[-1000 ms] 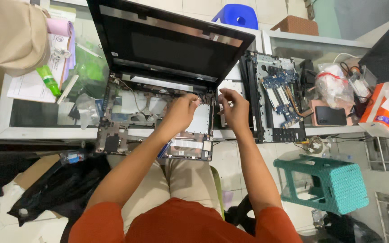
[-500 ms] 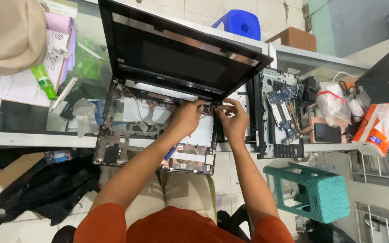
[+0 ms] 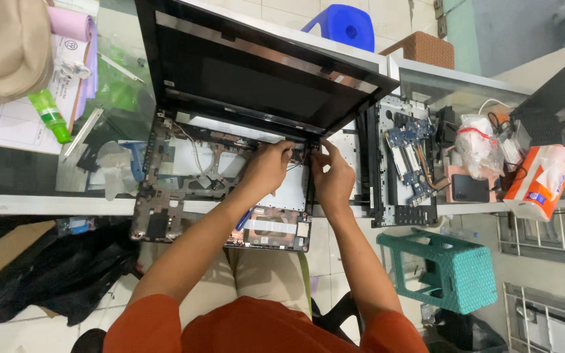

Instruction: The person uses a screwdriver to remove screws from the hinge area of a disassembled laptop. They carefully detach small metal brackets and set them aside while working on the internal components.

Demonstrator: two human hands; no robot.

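Observation:
An opened laptop base (image 3: 184, 189) with its inner frame and wiring bare lies on a glass desk (image 3: 27, 176), its front edge hanging over my lap. Its black screen lid (image 3: 250, 78) stands tilted above it. My left hand (image 3: 268, 167) rests on the far right of the base, fingertips pinching at small wires near the right hinge. My right hand (image 3: 332, 175) is just beside it, fingers curled at the same hinge corner. What the fingertips grip is too small to see.
A second stripped chassis with a blue circuit board (image 3: 408, 153) lies to the right, then a plastic bag (image 3: 477, 144) and an orange tissue pack (image 3: 536, 183). Papers, a green bottle (image 3: 50, 116) and a beige cap (image 3: 8, 46) sit left. A teal stool (image 3: 449, 265) stands below.
Both hands have shifted slightly up toward the right hinge and closer together. The camera view has also drifted.

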